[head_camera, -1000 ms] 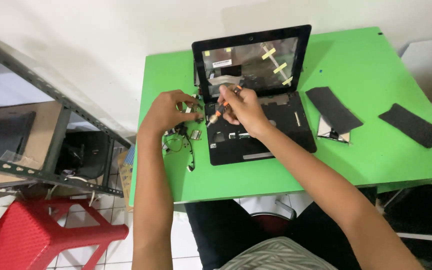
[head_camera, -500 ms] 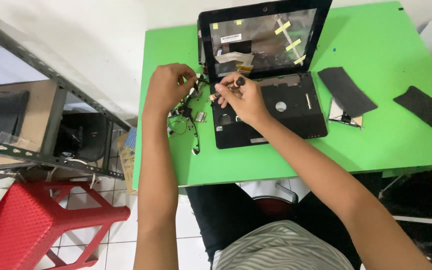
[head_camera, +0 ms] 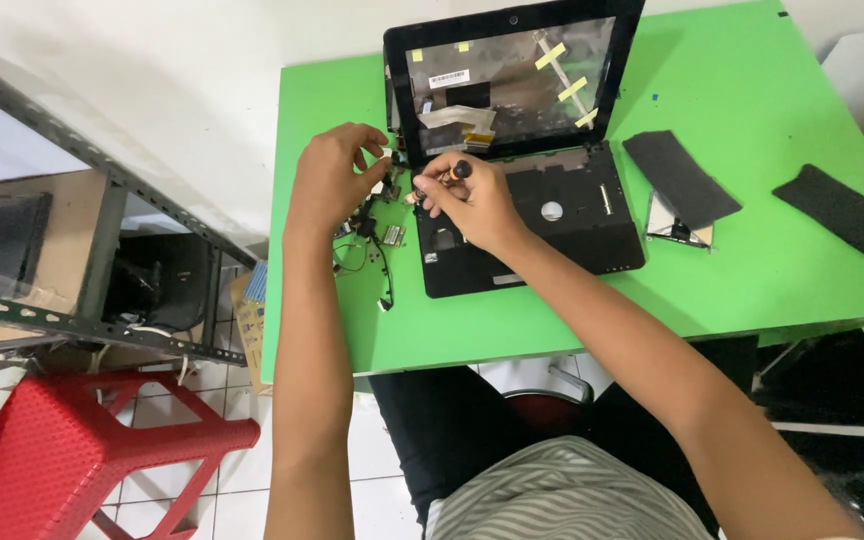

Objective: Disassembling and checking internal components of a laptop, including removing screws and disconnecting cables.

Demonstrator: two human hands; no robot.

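A small black laptop (head_camera: 542,215) lies opened up on the green table (head_camera: 782,270), its screen panel removed so tape and cables show in the lid (head_camera: 512,85). My right hand (head_camera: 467,200) is shut on a small screwdriver (head_camera: 447,176) with an orange shaft and black cap, its tip at the laptop's left hinge corner. My left hand (head_camera: 337,175) pinches a small dark part (head_camera: 384,165) at that same corner, above a tangle of thin cables and small metal pieces (head_camera: 367,240) lying on the table.
Two black flat pads lie to the right, one (head_camera: 680,180) over a metal drive, one (head_camera: 840,208) near the table edge. A grey metal shelf rack (head_camera: 102,230) stands left with a red plastic stool (head_camera: 72,450) beside it.
The view has shifted so the table sits lower and right. Both hands stay at the left hinge corner; my left hand's fingers have closed into a pinch there.
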